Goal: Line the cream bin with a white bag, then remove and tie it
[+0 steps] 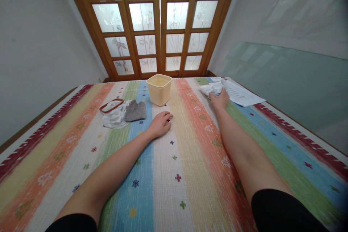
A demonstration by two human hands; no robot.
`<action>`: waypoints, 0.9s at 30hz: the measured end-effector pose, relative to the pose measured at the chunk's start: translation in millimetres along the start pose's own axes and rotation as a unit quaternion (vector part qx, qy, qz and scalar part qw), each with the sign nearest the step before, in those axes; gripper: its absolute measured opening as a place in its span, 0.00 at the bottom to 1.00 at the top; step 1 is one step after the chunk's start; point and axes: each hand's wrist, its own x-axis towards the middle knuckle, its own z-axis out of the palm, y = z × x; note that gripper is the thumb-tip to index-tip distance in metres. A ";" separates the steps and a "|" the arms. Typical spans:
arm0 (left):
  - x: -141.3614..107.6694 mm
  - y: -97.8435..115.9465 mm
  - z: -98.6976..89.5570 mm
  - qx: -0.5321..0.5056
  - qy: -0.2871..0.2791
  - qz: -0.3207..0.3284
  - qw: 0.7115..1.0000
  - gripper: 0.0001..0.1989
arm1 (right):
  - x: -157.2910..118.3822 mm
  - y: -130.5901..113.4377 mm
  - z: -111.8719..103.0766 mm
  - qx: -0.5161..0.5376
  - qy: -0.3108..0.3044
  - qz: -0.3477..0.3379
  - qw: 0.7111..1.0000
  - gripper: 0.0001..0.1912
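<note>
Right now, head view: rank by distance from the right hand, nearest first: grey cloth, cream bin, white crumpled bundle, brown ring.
From the right hand:
1. White crumpled bundle: at its fingers, right side of the table.
2. Cream bin: far edge, near the middle.
3. Grey cloth: left of the bin.
4. Brown ring: farther left, on white material.

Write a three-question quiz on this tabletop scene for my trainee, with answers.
1. Fill in: In the picture, the gray cloth lies to the ___ of the pale yellow bin.
2. True or false: The left hand is inside the pale yellow bin.
3. What is the right hand touching? A) the pale yellow bin; B) the crumpled white bundle; C) the gray cloth.

Key: 1. left; 2. false; 3. B.
</note>
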 end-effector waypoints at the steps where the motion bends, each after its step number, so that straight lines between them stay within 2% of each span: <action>1: -0.1 0.1 0.0 -0.001 0.000 0.001 1.000 0.23 | -1.7 -2.9 -1.6 -0.004 0.013 -0.003 1.000 0.41; 4: -0.5 1.0 1.5 -0.007 -0.001 0.004 1.000 0.22 | -6.3 -14.8 -6.4 -0.012 0.051 -0.021 0.998 0.37; 7: 0.4 1.0 1.7 -0.009 0.004 0.001 1.000 0.21 | -11.9 -33.3 -11.4 -0.004 0.069 -0.089 0.994 0.33; 9: 2.6 -1.7 -4.4 0.000 0.019 -0.005 1.000 0.19 | -19.2 -51.2 -14.6 0.022 0.061 -0.145 0.987 0.27; 12: 6.6 -13.2 -27.8 0.048 0.069 -0.047 0.995 0.15 | -39.8 -84.8 -17.0 0.108 0.019 -0.224 0.968 0.21; 14: 7.4 -24.9 -49.2 0.095 0.119 -0.115 0.982 0.13 | -59.6 -108.8 -15.8 0.175 -0.039 -0.273 0.945 0.16; 16: 5.7 -37.3 -68.9 0.158 0.134 -0.186 0.960 0.13 | -81.3 -131.8 -12.1 0.223 -0.109 -0.306 0.919 0.13; 18: 2.3 -47.7 -82.1 0.202 0.112 -0.245 0.942 0.16 | -102.1 -152.7 -6.3 0.246 -0.160 -0.330 0.897 0.13; 21: -2.7 -56.6 -87.7 0.227 0.079 -0.295 0.925 0.25 | -127.3 -178.7 5.1 0.260 -0.195 -0.318 0.891 0.13; 24: -5.0 -58.6 -83.1 0.234 0.052 -0.296 0.925 0.32 | -145.7 -195.1 16.7 0.261 -0.204 -0.300 0.894 0.14; 27: -5.2 -58.0 -78.1 0.251 0.030 -0.286 0.924 0.27 | -160.4 -199.5 23.6 0.265 -0.223 -0.293 0.891 0.14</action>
